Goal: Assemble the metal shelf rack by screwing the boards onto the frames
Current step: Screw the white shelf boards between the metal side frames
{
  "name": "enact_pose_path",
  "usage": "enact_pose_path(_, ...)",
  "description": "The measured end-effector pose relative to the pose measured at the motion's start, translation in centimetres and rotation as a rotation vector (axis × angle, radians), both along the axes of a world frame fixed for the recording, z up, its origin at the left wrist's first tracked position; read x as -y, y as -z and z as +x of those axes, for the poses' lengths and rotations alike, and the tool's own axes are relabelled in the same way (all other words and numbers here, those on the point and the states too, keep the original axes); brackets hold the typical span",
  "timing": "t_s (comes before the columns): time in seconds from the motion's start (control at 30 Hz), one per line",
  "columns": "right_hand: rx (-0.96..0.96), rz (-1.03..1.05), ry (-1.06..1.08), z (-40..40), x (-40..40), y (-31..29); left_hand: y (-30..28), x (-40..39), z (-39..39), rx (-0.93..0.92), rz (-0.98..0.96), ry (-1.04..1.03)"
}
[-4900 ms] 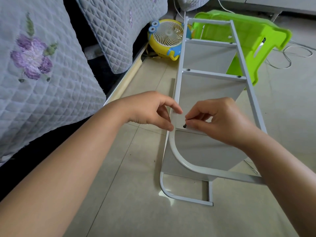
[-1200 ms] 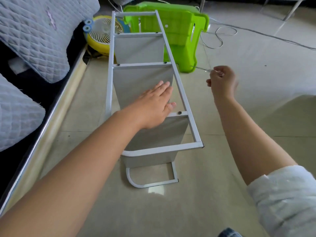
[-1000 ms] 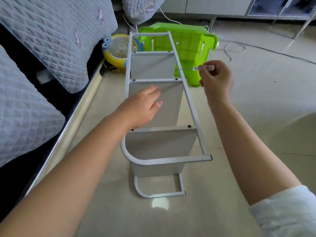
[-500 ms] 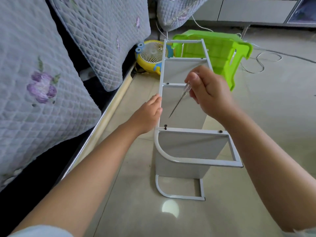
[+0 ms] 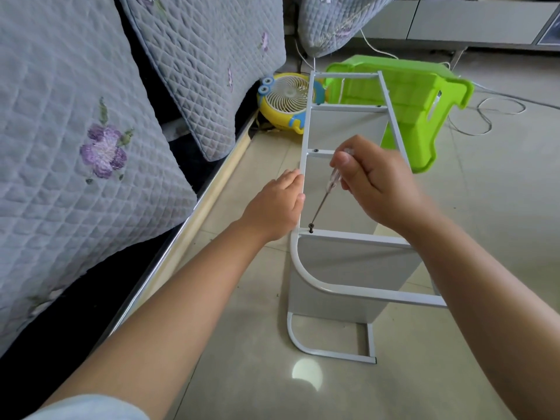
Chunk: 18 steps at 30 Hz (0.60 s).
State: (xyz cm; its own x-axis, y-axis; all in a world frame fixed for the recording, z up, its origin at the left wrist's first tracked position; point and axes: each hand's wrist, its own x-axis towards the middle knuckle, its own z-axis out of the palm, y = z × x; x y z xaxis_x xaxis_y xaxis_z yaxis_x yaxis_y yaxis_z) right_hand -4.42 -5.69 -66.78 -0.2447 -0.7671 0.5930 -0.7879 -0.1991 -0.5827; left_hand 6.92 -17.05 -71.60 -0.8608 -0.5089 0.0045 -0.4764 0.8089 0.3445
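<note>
A home, likely a living room. Left of the hands, quilted grey cushions (image 5: 75, 140) with embroidered purple flowers lean on a dark sofa with a pale base rail (image 5: 194, 219). Beyond the hands sit a yellow toy-like fan (image 5: 285, 101) and a green plastic stool (image 5: 415, 101) on glossy floor tiles (image 5: 500, 207); a white cable (image 5: 485, 116) trails past a low cabinet (image 5: 472, 22).

No legible text or labels.
</note>
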Motion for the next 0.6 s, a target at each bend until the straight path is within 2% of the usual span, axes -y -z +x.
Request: enact_pose_path(0.6, -0.015, 0.0, -0.019, 0.17, -0.8, 0.2, 0.27, -0.15, 0.09, -0.045, 0.025, -0.015)
